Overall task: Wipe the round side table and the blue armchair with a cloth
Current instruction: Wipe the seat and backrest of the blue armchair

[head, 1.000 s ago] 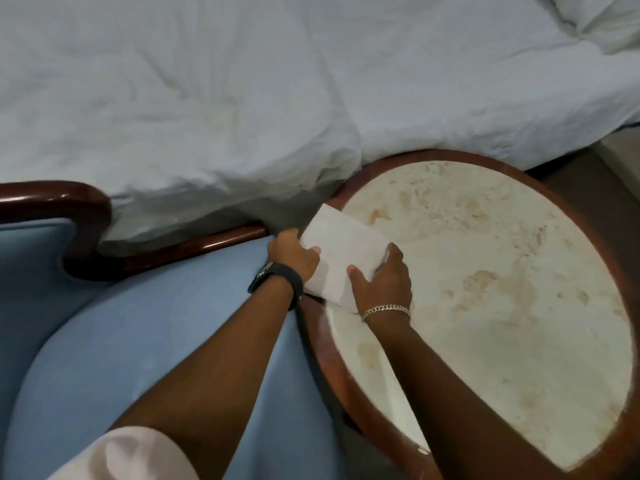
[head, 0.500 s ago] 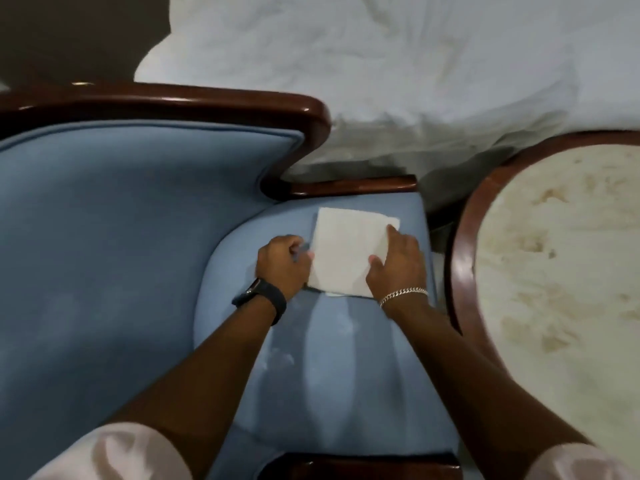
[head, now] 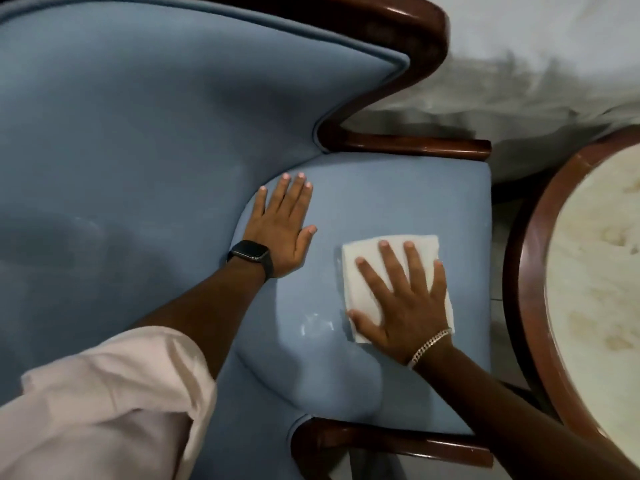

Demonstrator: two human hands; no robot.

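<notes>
The blue armchair [head: 138, 140] fills the left and middle of the view, its seat cushion [head: 381, 192] framed by dark wooden arms. A folded white cloth [head: 360, 261] lies flat on the seat's right part. My right hand [head: 403, 299] presses on the cloth with fingers spread. My left hand [head: 282, 226] lies flat and empty on the seat's back left, beside the backrest, a black watch on its wrist. The round side table [head: 595, 271], cream stone top in a dark wood rim, stands to the right of the chair.
A white bed cover [head: 536, 64] hangs beyond the chair and the table at the top right. Wooden armrests [head: 412, 143] border the seat at far and near sides. A narrow strip of floor separates the chair from the table.
The cloth went from the table's edge onto the chair seat. My left hand let go of it and now lies flat on the seat; my right hand spreads over the cloth, further right.
</notes>
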